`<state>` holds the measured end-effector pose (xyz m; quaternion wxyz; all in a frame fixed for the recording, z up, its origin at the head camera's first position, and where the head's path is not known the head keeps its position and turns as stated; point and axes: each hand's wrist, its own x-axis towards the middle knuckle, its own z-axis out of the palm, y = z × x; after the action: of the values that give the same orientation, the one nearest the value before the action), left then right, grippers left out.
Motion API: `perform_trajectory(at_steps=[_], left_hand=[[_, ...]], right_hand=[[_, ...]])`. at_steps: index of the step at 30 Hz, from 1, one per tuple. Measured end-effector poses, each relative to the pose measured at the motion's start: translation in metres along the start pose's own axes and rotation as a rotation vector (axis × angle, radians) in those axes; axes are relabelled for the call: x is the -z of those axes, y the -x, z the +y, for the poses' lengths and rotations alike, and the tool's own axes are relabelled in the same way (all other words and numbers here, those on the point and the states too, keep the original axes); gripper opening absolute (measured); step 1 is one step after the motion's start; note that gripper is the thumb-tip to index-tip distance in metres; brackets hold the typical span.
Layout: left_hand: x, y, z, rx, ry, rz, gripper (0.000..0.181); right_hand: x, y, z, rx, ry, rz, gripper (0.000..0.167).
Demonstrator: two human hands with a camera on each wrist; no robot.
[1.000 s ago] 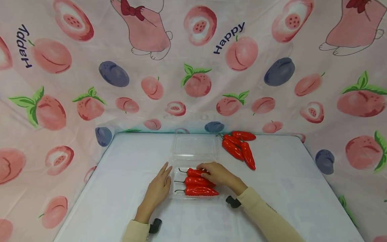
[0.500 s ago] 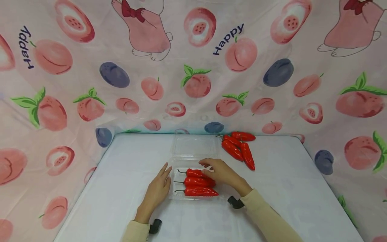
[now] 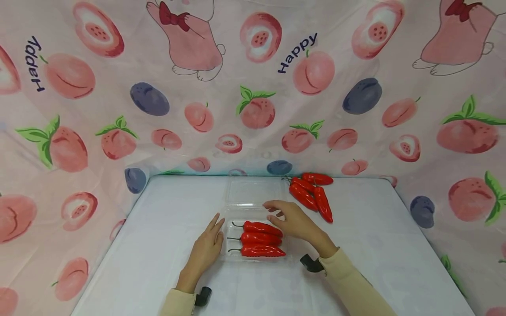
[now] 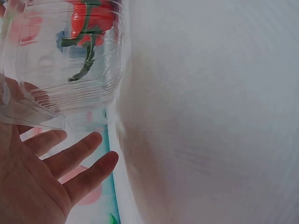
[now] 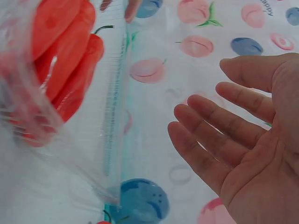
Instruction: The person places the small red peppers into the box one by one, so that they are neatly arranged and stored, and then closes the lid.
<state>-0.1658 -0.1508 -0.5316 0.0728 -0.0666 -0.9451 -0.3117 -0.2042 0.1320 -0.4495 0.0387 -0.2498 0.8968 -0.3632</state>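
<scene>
Head view: I see a white table (image 3: 367, 254) bearing a clear box (image 3: 248, 215), lid (image 3: 254, 192) laid back on the far side. The left hand (image 3: 206, 246), fingers straight, is at the box's left side, perhaps touching. The right hand (image 3: 296, 222), fingers loosely bent and empty, hangs over its right side; a bump might shift everything. Inside lie three red peppers (image 3: 261, 239); far right, four loose peppers (image 3: 303, 196) could roll if nudged.

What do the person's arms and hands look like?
The left hand and right hand are bare, without gloves. The left sleeve and right sleeve are plain beige. A small, bent black gadget sticks out by each cuff.
</scene>
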Motion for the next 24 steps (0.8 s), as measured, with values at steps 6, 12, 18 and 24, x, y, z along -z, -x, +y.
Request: perform_trajectory(at_steps=[6,12,18,24], left_hand=[[-0.002,0.000,-0.002,0.001,-0.003,-0.002,0.044],[-0.003,0.000,-0.004,-0.009,-0.001,0.005,0.044],[-0.004,0.000,-0.004,-0.011,0.003,0.005,0.044],[-0.004,-0.001,-0.004,-0.005,0.006,-0.001,0.044]], right_hand=[[0.007,0.004,-0.003,0.046,-0.017,0.019,0.043],[0.014,0.008,-0.001,0.059,-0.050,0.073,0.041],[0.023,0.011,0.000,0.058,-0.047,0.137,0.040],[0.029,0.013,0.004,0.048,-0.057,0.186,0.042]])
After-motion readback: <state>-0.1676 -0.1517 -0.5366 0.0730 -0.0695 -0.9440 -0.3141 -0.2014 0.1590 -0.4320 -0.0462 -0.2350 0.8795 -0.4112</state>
